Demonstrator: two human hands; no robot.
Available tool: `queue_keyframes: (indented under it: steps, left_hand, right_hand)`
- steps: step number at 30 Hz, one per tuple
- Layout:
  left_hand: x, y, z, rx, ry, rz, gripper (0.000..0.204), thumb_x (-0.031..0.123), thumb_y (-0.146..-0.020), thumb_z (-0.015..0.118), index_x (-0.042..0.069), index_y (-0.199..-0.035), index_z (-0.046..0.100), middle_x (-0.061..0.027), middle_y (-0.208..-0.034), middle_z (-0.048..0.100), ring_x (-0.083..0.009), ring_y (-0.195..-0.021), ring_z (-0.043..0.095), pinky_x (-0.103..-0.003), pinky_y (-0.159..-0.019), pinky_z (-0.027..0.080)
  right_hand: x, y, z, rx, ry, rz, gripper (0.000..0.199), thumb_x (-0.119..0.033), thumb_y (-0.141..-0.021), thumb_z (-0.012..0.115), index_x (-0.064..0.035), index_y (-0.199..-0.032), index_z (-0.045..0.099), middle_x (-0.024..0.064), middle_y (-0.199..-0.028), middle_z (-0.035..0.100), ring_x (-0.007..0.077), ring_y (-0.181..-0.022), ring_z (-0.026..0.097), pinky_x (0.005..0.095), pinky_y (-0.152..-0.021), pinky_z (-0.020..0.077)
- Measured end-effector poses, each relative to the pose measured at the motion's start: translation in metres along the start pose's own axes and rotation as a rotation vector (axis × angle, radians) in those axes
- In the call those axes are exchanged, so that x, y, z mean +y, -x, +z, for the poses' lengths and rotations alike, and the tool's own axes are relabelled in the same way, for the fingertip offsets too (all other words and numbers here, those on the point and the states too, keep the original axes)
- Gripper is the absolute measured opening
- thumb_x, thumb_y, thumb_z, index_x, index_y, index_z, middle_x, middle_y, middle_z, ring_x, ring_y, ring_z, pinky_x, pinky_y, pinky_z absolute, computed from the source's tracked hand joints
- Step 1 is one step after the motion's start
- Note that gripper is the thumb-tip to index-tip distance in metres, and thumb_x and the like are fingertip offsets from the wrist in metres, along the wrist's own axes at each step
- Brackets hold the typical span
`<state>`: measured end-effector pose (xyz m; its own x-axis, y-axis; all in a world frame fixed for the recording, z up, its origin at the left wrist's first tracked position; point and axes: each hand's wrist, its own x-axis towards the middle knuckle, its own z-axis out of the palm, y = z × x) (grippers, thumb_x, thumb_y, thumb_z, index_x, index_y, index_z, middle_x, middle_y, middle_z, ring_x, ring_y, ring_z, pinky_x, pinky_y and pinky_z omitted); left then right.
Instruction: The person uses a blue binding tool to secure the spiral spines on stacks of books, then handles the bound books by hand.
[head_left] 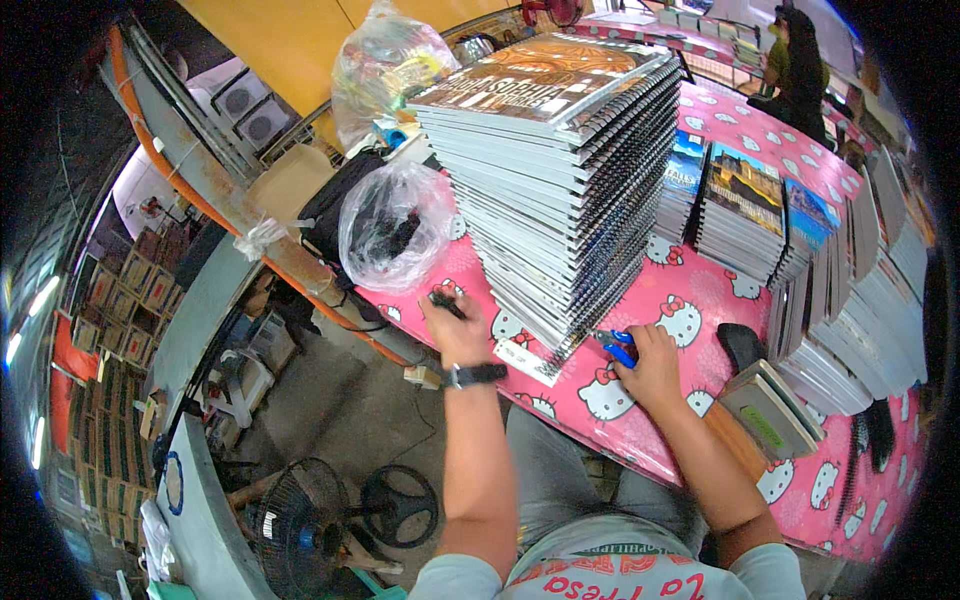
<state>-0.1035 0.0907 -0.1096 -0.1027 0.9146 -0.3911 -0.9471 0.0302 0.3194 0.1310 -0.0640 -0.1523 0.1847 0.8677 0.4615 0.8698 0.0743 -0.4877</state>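
Observation:
My left hand (458, 330), with a dark watch on its wrist, is closed around a small dark bunch of black bits (447, 304) over the table's left edge. Close beyond it lies a clear plastic bag (395, 225) with black scraps inside. My right hand (652, 368) holds blue-handled cutting pliers (616, 347), their jaws pointing left toward the stack's lower corner. Between and beyond my hands rises a tall stack of spiral-bound books (560, 190), black coils facing right. A white paper slip (526, 362) sticks out at the stack's near bottom corner.
The table has a pink patterned cover (640, 440). More coil-bound books (740, 205) stand at the right, beside a long leaning row of books (850, 310). A small box (770, 412) lies near my right forearm. A black fan (300, 515) stands below left. Another person (798, 75) is far off.

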Motion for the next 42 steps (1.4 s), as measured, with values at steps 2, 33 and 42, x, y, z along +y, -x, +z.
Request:
queue_keyframes:
  steps: [2, 33, 42]
  left_hand:
    - [0.008, -0.026, 0.026, -0.011, -0.046, 0.125, 0.034, 0.038, -0.093, 0.039, 0.012, -0.072, 0.043, 0.0002, -0.056, 0.043, -0.0125, -0.045, 0.038, -0.024, -0.041, 0.035]
    - [-0.054, 0.094, -0.077, -0.502, -1.539, 0.514, 0.024, 0.012, -0.077, 0.070, -0.003, -0.096, 0.064, -0.0108, -0.078, 0.067, -0.0120, -0.064, 0.063, -0.025, -0.059, 0.050]
    - [-0.064, 0.078, -0.105, -0.538, -1.492, 0.797, 0.022, 0.012, -0.078, 0.070, 0.000, -0.096, 0.065, -0.0099, -0.076, 0.065, -0.0131, -0.063, 0.062, -0.026, -0.056, 0.049]
  right_hand:
    - [0.006, 0.002, 0.003, 0.012, 0.034, 0.004, 0.042, -0.013, -0.055, 0.074, -0.0057, -0.092, 0.055, 0.0106, -0.084, 0.054, 0.0308, -0.083, 0.050, 0.0414, -0.071, 0.0388]
    - [-0.028, 0.001, -0.009, -0.199, 0.244, -0.052, 0.037, -0.028, -0.064, 0.071, -0.0063, -0.092, 0.061, 0.0106, -0.090, 0.059, 0.0279, -0.091, 0.056, 0.0431, -0.074, 0.0437]
    - [-0.033, -0.003, -0.008, -0.209, 0.270, -0.111, 0.032, -0.025, -0.065, 0.069, -0.0065, -0.089, 0.061, 0.0112, -0.088, 0.060, 0.0282, -0.090, 0.057, 0.0434, -0.075, 0.0449]
